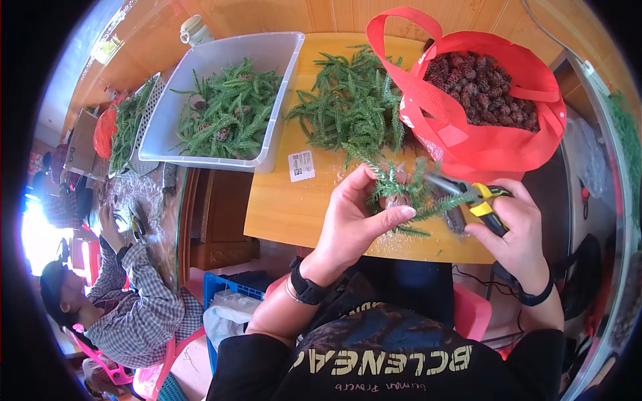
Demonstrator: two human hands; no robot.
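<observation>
My left hand (358, 217) is closed around a green artificial pine sprig (384, 180), with a brown pine cone (396, 200) among its needles beside my thumb. In my right hand (515, 227) is a pair of pliers (491, 207) with yellow and black handles. The jaws of the pliers reach left to the sprig, close to the cone; whether they touch it I cannot tell. Just behind my hands lies a heap of loose green pine sprigs (354, 100) on the yellow table (287, 214). A dark object under the pliers is partly hidden.
A red bag (468, 150) full of pine cones (481, 87) stands at the back right. At the back left, a clear plastic bin (267, 140) holds sprigs with cones. A white label (301, 166) lies on the table. Farther left, a seated person (134, 301) works with similar pliers (138, 226).
</observation>
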